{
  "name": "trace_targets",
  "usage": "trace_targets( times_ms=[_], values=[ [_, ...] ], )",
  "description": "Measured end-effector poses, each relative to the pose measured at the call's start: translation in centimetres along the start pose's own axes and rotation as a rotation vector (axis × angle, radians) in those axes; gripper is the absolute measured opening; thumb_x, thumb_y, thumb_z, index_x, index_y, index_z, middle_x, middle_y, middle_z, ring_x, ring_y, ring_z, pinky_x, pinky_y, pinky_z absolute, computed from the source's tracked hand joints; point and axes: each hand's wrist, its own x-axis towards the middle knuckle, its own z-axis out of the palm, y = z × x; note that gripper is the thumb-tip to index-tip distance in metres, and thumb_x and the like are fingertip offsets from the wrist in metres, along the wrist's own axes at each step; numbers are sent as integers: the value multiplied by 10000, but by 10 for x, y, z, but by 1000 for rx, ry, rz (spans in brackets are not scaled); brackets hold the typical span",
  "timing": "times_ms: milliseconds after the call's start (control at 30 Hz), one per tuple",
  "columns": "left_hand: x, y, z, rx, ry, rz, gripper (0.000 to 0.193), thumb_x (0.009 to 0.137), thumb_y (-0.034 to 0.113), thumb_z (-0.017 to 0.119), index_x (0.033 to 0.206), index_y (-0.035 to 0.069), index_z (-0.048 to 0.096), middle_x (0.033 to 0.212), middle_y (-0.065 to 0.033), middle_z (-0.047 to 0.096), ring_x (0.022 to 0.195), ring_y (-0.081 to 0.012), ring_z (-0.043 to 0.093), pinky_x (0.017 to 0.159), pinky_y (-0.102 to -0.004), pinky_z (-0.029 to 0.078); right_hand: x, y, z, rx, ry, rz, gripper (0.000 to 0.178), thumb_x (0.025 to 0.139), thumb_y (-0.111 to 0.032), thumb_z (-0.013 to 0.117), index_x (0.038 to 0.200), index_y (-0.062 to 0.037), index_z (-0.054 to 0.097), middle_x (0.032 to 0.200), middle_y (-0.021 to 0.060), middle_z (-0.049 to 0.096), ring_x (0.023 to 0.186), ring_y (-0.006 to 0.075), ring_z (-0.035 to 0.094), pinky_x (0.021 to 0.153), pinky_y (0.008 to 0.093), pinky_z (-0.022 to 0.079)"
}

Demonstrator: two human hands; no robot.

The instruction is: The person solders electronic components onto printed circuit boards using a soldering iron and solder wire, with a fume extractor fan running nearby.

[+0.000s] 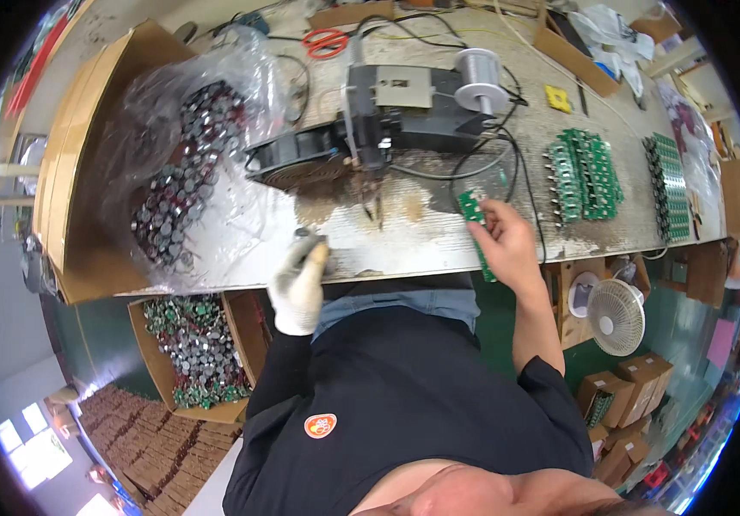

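Green circuit board (470, 205) in right hand's grip (507, 244), small grey part (303, 232) in gloved left hand's grip (299, 284)

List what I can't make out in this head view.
Head view:
Whether the left hand grips a part: gloved fingers hide it.
Middle of the green circuit board: the right hand covers it.
Bottom of the lower cardboard box: heaped parts hide it.

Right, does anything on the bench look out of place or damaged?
Brown marks on the pale tabletop in front of the black machine look odd; stain or scorch, I can't tell. Round parts lie loosely heaped amid clear plastic, spill-like.
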Motion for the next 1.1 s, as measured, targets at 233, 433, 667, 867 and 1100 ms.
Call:
trace_targets(
  times_ms=[233,433,667,867,1100],
  values=[
    [5,-2,10,144,-116,16,190,860,115,656,962,-42,680,737,-39,623,652,-86,540,614,-237,432,-22,-17,20,567,-77,165,252,866,-14,651,1067,-11,500,902,30,566,610,29,534,491,184,363],
    [5,-6,20,212,-143,209,147,841,102,670,908,-28,683,738,-68,611,658,-126,543,603,-249,424,-29,-38,57,760,-267,200,256,870,-13,641,1068,-4,479,955,55,580,623,55,581,488,196,429],
    [1,-5,32,244,-157,209,117,838,83,675,879,-26,665,757,-66,615,668,-117,547,608,-249,433,-25,-52,65,826,-386,215,290,875,-3,629,1116,4,466,981,64,586,683,58,597,533,200,451],
    [7,-2,39,-208,-275,-308,167,889,104,626,931,-57,629,819,-64,645,713,-102,596,651,-236,484,-26,-48,67,827,-423,203,286,881,-9,623,1121,11,468,977,66,595,690,54,598,542,197,451],
    [15,-2,38,-147,-313,-303,139,860,93,624,861,-46,639,769,-66,646,687,-105,593,627,-237,476,-26,-50,69,823,-427,149,276,883,-11,618,1119,19,477,982,66,596,701,40,583,590,202,444]
  ],
)
